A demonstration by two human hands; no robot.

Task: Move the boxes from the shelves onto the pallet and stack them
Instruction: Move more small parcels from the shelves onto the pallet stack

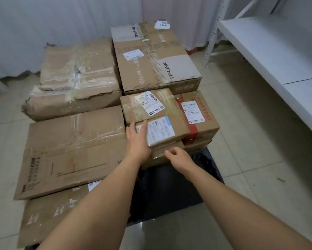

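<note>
**Small parcel being seated on the near stack**

The small flat box [160,131], with a white label over most of its top, lies at the centre of the frame on a stack of cartons. Its long axis runs from lower left toward upper right, and its near-left corner points back at the person.

The left hand [138,139] rests on that corner with fingers nearly straight, laid flat along the box's left edge and top. It presses or steadies rather than grips. The right hand [178,156] hovers just below and right of the box, fingers loosely curled and holding nothing; whether its fingertips touch the carton beneath [162,154] is not clear. The left hand is the nearer of the two and the only one plainly in contact.

Behind the small box sits a labelled carton [148,105], and to its right a box with red tape [196,114]. A TP-LINK carton [151,58] stands in the upper centre. Crumpled cartons [75,78] and a long flat one [70,150] fill the left. The dark pallet [169,186] shows bare in the lower centre, and the white shelves [278,51] run down the right edge.

I judge the placing nearly done: a push away along the long axis would square the small box with its neighbours.
</note>
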